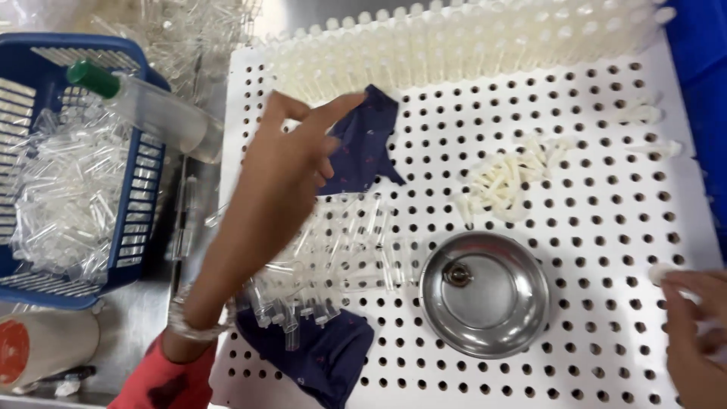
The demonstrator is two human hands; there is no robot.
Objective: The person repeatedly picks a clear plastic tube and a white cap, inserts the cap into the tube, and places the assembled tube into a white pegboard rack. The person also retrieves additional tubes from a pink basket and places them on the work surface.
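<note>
1. I see the white perforated board (606, 227) covering most of the desk; rows of capped white tubes (469, 38) fill its far edge, and the holes from the middle to the near and right edges stand open.
2. The blue basket (144, 174) at left holds loose clear tubes (60, 197).
3. A dark blue cloth (363, 144) carries a heap of clear tubes (333, 257).
4. The steel bowl (485, 295) holds one small round piece.
5. My left hand (295, 159) reaches over the heap, fingers pinching the cloth's far corner.
6. My right hand (697, 333), at the right edge, nips a small white cap (660, 273); a pile of white caps (503, 185) lies nearby.
</note>
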